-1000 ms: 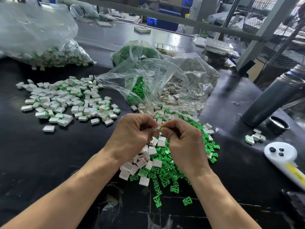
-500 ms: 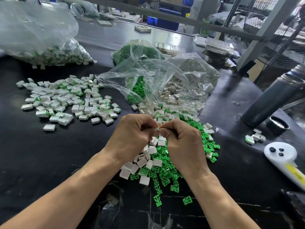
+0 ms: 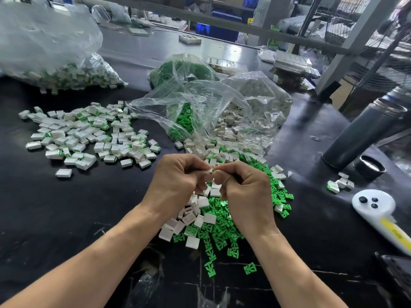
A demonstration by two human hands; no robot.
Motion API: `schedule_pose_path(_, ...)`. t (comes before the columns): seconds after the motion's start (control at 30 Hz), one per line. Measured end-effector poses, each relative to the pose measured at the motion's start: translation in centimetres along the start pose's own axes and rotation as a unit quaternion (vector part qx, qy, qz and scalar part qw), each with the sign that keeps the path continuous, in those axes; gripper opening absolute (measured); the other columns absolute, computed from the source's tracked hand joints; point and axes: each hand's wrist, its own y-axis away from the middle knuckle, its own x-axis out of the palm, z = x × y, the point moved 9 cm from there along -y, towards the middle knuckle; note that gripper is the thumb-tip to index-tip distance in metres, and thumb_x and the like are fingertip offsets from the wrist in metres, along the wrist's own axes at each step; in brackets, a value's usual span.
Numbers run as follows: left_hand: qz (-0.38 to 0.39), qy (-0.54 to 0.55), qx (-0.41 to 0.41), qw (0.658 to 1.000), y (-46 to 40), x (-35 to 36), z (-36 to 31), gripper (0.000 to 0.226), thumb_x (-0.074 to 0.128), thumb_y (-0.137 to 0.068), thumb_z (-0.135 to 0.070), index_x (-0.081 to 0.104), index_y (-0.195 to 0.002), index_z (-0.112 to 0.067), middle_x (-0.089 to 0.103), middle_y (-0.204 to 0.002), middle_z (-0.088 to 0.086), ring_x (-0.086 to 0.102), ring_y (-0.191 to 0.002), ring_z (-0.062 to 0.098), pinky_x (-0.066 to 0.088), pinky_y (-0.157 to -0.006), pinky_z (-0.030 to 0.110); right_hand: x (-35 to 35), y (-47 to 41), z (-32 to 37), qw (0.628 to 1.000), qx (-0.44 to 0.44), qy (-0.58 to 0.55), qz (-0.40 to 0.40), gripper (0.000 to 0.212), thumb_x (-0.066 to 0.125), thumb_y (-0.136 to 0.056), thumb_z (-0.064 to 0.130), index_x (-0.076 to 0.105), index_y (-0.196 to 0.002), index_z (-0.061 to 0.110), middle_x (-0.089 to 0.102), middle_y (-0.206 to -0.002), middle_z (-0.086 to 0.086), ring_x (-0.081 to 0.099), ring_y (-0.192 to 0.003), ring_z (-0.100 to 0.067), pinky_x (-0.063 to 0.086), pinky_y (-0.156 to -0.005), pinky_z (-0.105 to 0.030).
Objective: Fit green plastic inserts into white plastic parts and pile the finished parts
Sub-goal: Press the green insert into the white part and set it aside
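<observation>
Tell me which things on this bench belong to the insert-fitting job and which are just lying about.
Job: white part pinched by left hand and right hand; loose green inserts; finished pile; supply bag.
Lying about: grey flask; its cap; white controller.

My two bare forearms (image 3: 93, 265) run up to my left hand (image 3: 175, 181) and right hand (image 3: 246, 196), sleeveless, gloveless, with short trimmed fingernails.

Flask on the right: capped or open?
Open. The flask stands with a bare threaded neck, and its cap sits apart on the table beside it.
</observation>
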Motion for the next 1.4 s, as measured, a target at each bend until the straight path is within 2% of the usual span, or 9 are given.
schedule_pose_path(0.17,0.003,0.007,0.002,1.0,0.1,0.2,-0.2,0.024,0.067,-0.088,0.016,0.075,-0.082,-0.006,0.073,-0.067,0.008,0.068,-0.058,0.019,0.062,-0.057,0.035,-0.2,0.2,0.1,1.0,-0.006,-0.022,-0.002,0.025,0.074,-0.09,0.003,0.077,-0.081,0.026,0.069,-0.064,0.001,0.056,-0.055,-0.016,0.052,-0.05,-0.051)
schedule_pose_path(0.33,0.011,0.021,-0.007,1.0,-0.1,0.2,-0.3,0.013,0.069,-0.09,0.01,0.075,-0.088,-0.002,0.072,-0.068,0.008,0.066,-0.06,0.019,0.06,-0.057,0.034,-0.3,0.0,0.3,1.0,0.007,-0.02,0.005,0.019,0.075,-0.092,0.008,0.077,-0.085,0.025,0.071,-0.068,0.003,0.059,-0.057,-0.01,0.054,-0.052,-0.032)
schedule_pose_path(0.47,0.009,-0.006,0.001,1.0,0.0,-0.3,-0.4,0.009,0.077,-0.087,-0.001,0.076,-0.09,-0.009,0.073,-0.073,-0.001,0.066,-0.065,0.01,0.057,-0.061,0.027,-0.3,-0.2,1.4,0.996,-0.046,0.078,0.004,0.009,0.079,-0.089,0.015,0.079,-0.095,0.021,0.072,-0.077,0.015,0.066,-0.071,0.0,0.048,-0.062,-0.011)
schedule_pose_path(0.53,0.006,-0.026,0.015,1.0,-0.1,-0.4,-0.6,0.009,0.08,-0.085,-0.005,0.077,-0.089,-0.012,0.073,-0.076,-0.005,0.066,-0.067,0.006,0.055,-0.062,0.023,-0.4,-0.2,1.9,0.99,-0.072,0.122,-0.004,0.01,0.081,-0.088,0.015,0.078,-0.095,0.022,0.072,-0.085,0.015,0.067,-0.08,-0.001,0.047,-0.067,-0.008)
schedule_pose_path(0.73,-0.004,-0.034,0.022,0.999,0.1,-0.1,-0.8,0.016,0.08,-0.083,-0.001,0.077,-0.085,-0.017,0.074,-0.073,-0.012,0.066,-0.064,-0.002,0.051,-0.061,0.013,-0.7,-0.2,1.3,0.999,-0.024,0.046,0.001,0.018,0.081,-0.087,0.011,0.077,-0.082,0.028,0.073,-0.076,0.013,0.066,-0.068,-0.003,0.047,-0.063,-0.013)
schedule_pose_path(0.97,-0.023,0.0,0.021,1.0,0.4,-0.1,-0.8,0.024,0.073,-0.086,0.009,0.078,-0.083,-0.014,0.075,-0.074,0.001,0.068,-0.062,0.015,0.06,-0.059,0.035,-0.6,0.1,0.9,0.999,0.025,-0.047,0.003,0.024,0.079,-0.086,0.002,0.079,-0.077,0.023,0.074,-0.071,0.006,0.062,-0.06,-0.006,0.053,-0.057,-0.022)
schedule_pose_path(1.2,0.002,-0.029,0.052,0.998,-0.1,-0.1,-1.2,0.019,0.078,-0.082,0.004,0.08,-0.085,-0.014,0.075,-0.077,-0.003,0.067,-0.064,0.004,0.055,-0.06,0.021,-0.5,-0.1,0.3,0.995,0.046,-0.079,0.027,0.019,0.078,-0.086,0.001,0.083,-0.084,0.019,0.075,-0.071,0.0,0.063,-0.058,-0.011,0.054,-0.056,-0.022)
schedule_pose_path(1.3,0.002,-0.003,0.04,0.999,-0.2,0.0,-0.8,0.013,0.079,-0.084,0.0,0.079,-0.088,-0.012,0.076,-0.077,-0.005,0.067,-0.066,0.001,0.053,-0.061,0.015,-0.4,-0.4,0.1,0.989,0.058,-0.13,0.028,0.014,0.072,-0.094,0.008,0.082,-0.096,0.017,0.074,-0.072,-0.006,0.06,-0.057,-0.014,0.055,-0.053,-0.026)
schedule_pose_path(1.4,-0.003,0.025,0.019,1.0,-0.4,-0.1,-0.2,0.01,0.081,-0.084,-0.008,0.078,-0.087,-0.018,0.076,-0.078,-0.001,0.065,-0.069,0.004,0.052,-0.064,0.018,-0.3,-0.4,-0.2,0.991,0.072,-0.113,0.012,0.022,0.06,-0.105,0.023,0.079,-0.096,0.016,0.072,-0.073,-0.009,0.053,-0.054,-0.014,0.043,-0.044,-0.026)
